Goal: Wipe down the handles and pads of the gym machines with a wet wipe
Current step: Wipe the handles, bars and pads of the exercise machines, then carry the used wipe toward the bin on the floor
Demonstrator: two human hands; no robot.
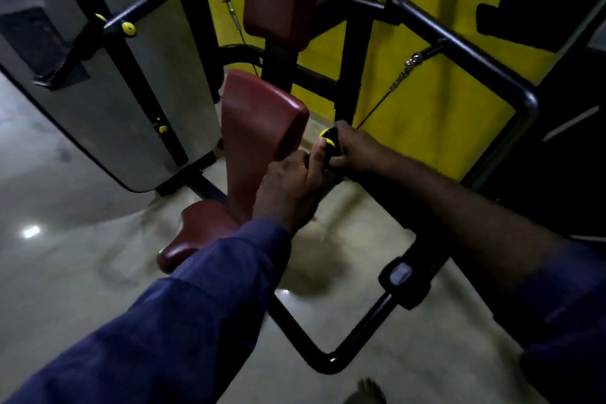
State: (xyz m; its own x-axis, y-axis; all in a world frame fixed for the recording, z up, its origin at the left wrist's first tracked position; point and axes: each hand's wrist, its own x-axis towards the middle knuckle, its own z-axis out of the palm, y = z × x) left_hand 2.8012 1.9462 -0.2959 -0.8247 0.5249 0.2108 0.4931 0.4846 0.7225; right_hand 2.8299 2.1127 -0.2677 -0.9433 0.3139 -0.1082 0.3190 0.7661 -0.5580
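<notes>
A black machine handle with a yellow end cap juts up beside the dark red back pad. My left hand wraps around the lower part of that handle, thumb pointing up along it. My right hand curls round the handle from the right, just under the yellow cap. No wet wipe shows in either hand; the palms are hidden. Above sits the red head pad, and the red seat lies below the back pad.
The black tubular frame bends round on the right and runs low across the floor. A grey weight-stack shroud stands at left, a yellow wall panel behind. Shiny floor lies at left. A bare foot shows at the bottom.
</notes>
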